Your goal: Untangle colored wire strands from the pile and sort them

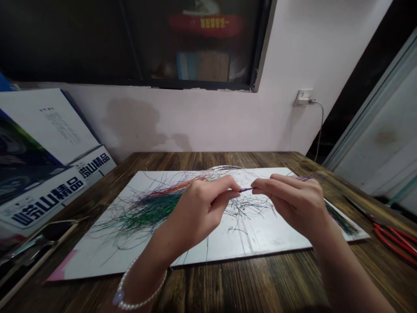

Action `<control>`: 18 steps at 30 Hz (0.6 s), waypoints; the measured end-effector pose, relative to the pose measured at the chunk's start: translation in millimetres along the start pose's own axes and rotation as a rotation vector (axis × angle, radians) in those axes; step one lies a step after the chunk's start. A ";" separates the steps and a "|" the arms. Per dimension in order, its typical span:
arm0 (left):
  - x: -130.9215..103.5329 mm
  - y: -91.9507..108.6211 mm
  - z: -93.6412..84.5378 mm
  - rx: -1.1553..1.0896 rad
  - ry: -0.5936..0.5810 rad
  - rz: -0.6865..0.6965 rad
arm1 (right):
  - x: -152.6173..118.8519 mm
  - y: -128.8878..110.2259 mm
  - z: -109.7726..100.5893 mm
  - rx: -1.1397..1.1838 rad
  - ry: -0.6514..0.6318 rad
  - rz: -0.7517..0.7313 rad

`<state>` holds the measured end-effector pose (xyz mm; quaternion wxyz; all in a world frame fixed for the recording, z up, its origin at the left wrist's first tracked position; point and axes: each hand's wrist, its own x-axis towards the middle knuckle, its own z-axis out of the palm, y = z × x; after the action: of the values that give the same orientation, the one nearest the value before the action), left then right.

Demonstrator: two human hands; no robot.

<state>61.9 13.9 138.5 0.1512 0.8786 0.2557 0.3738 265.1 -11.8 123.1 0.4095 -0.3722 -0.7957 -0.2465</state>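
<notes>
Between my two hands runs a short dark purple bundle of thin strands (246, 189), pinched at both ends. My left hand (205, 202), with a beaded bracelet (140, 307) on its wrist, grips one end between thumb and forefinger. At the other end, my right hand (295, 200) is closed on the same strands, whose loose purple ends show beyond its knuckles. Both hands are over a white board (260, 237). Left of them lies a spread of green, purple and orange strands (146, 213). Short dark clippings (247, 206) are scattered behind the hands.
Red-handled scissors (391, 237) rest on the wooden table (254, 287) at the right. Another strand bundle (342, 221) lies at the board's right end. Boxes (65, 187) stand at the left, with tools (29, 252) in front. A plugged-in cable (322, 117) hangs from the wall socket.
</notes>
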 end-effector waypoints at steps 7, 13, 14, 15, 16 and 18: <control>-0.2 2.0 -4.4 -0.036 -0.009 -0.171 | 1.3 3.6 -3.3 -0.015 -0.085 -0.014; -0.7 7.2 -8.7 -0.209 -0.107 -0.251 | -2.8 3.2 -6.7 0.047 0.048 -0.020; -0.7 7.4 -9.5 -0.230 -0.116 -0.260 | -2.8 2.6 -7.2 0.052 0.059 -0.025; -0.7 7.3 -10.6 -0.239 -0.123 -0.270 | -2.7 2.1 -8.0 0.054 0.057 -0.027; -0.8 6.8 -11.7 -0.237 -0.122 -0.279 | -2.4 2.1 -9.2 0.051 0.043 -0.027; -0.9 5.0 -14.2 -0.217 -0.117 -0.302 | -1.9 3.6 -12.4 0.038 -0.008 -0.010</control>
<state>52.6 10.3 149.8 0.3142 0.8290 0.3336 0.3205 274.5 -19.0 128.6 0.4123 -0.3613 -0.8036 -0.2317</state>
